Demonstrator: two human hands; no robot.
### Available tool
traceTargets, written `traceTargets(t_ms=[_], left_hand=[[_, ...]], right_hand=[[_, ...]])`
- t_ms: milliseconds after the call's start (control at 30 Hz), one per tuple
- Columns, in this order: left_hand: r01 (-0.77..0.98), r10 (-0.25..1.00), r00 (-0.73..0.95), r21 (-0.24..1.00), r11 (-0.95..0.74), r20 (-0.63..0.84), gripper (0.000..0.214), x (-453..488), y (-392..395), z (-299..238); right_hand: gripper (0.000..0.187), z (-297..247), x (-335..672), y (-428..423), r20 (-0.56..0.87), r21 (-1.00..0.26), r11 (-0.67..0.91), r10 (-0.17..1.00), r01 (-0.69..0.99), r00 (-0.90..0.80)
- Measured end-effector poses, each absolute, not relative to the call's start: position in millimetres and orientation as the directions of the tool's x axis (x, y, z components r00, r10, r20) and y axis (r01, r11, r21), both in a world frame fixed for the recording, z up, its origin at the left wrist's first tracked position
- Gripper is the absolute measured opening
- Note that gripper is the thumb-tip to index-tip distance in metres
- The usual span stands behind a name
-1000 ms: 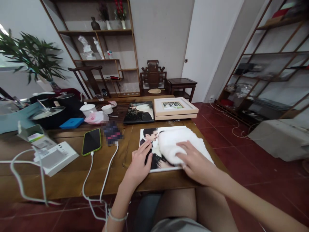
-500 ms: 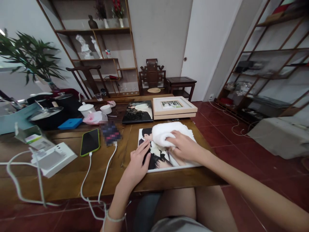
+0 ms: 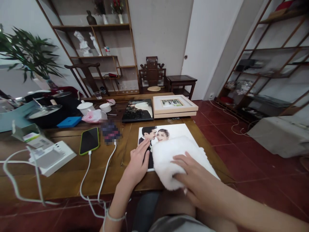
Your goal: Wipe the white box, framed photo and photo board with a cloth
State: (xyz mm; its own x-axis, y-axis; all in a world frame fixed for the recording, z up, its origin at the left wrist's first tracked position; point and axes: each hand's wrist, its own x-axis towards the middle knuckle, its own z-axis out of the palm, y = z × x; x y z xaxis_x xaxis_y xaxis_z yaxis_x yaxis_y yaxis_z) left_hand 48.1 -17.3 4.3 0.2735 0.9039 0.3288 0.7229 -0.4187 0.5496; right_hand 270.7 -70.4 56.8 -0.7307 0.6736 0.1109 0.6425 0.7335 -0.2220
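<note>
A white-edged photo panel [image 3: 177,131] showing a couple lies flat at the table's near edge. My left hand [image 3: 138,160] rests on its left side, fingers stretched out flat. My right hand [image 3: 193,175] grips a fluffy white cloth [image 3: 166,158], with fingers bent into its folds. The cloth covers the lower right of the panel and overhangs its near edge. How much of the cloth touches the panel there is hidden.
Behind the panel are a dark photo panel [image 3: 138,110] and stacked light wooden picture frames [image 3: 175,108]. To the left lie a phone [image 3: 89,141] on a white cable [image 3: 84,174], a white box [image 3: 53,158] and a blue box [image 3: 69,122]. Pots [image 3: 44,112] stand farther back.
My right hand has drawn the cloth toward me, from the panel's upper part down over its near edge. The pictured faces are now uncovered. My left hand stays in place.
</note>
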Motion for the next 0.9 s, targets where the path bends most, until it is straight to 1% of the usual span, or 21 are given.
traceTargets(t_ms=[100, 200, 267, 400, 567, 667, 733, 900], left_hand=[[0.739, 0.912, 0.271, 0.541, -0.402, 0.307, 0.041, 48, -18, 5], [0.747, 0.917, 0.268, 0.537, -0.392, 0.295, 0.041, 49, -18, 5], [0.746, 0.917, 0.267, 0.539, -0.391, 0.296, 0.040, 49, -18, 5], [0.736, 0.914, 0.260, 0.548, -0.397, 0.313, 0.039, 47, -19, 4], [0.719, 0.909, 0.254, 0.564, -0.406, 0.330, 0.040, 46, -19, 3], [0.716, 0.912, 0.254, 0.571, -0.401, 0.321, 0.040, 47, -19, 4], [0.717, 0.912, 0.264, 0.568, -0.404, 0.315, 0.040, 48, -19, 4], [0.722, 0.914, 0.271, 0.564, -0.400, 0.301, 0.040, 48, -18, 4]], right_hand=[[0.038, 61, 278, -82, 0.110, -0.257, 0.768, 0.627, 0.587, -0.772], [0.038, 63, 278, -64, 0.097, -0.262, 0.744, 0.654, 0.615, -0.750], [0.036, 62, 274, -42, 0.109, -0.233, 0.714, 0.694, 0.660, -0.712], [0.035, 60, 259, 10, 0.169, -0.137, 0.663, 0.748, 0.736, -0.642], [0.035, 59, 244, 44, 0.180, -0.094, 0.660, 0.747, 0.745, -0.639], [0.034, 57, 246, 28, 0.164, -0.088, 0.687, 0.724, 0.722, -0.670], [0.036, 55, 251, 2, 0.164, -0.109, 0.709, 0.704, 0.696, -0.691], [0.037, 53, 275, -69, 0.121, -0.250, 0.756, 0.644, 0.605, -0.755]])
